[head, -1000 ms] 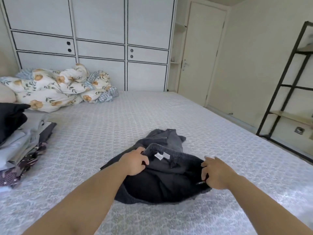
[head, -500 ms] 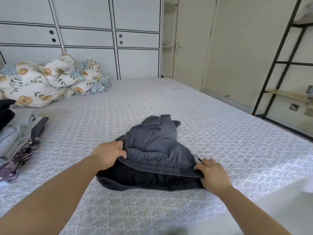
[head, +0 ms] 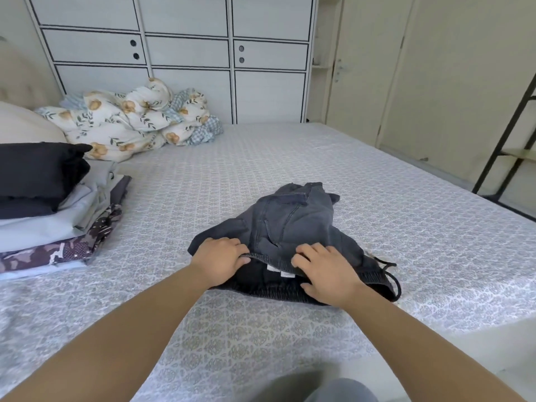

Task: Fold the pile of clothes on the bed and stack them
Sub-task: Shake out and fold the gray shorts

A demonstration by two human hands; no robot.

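- The left hand is laid on the near left part of the dark grey trousers, its fingers curled over the elastic waistband and gripping it.
- The right hand is placed just beside it on the same waistband, fingers bent and pinching the gathered edge, thumb spread toward the near side.
- The trousers are bunched in a heap on the patterned bed sheet, near the front edge of the bed; a white label is seen between the two hands, and a dark drawstring trails out at the right.
- A stack of folded clothes is seen well apart at the left, topped by a black piece.
- A crumpled floral quilt is heaped at the far left of the bed, before the white wardrobe.
- A black metal shelf frame stands at the right edge.
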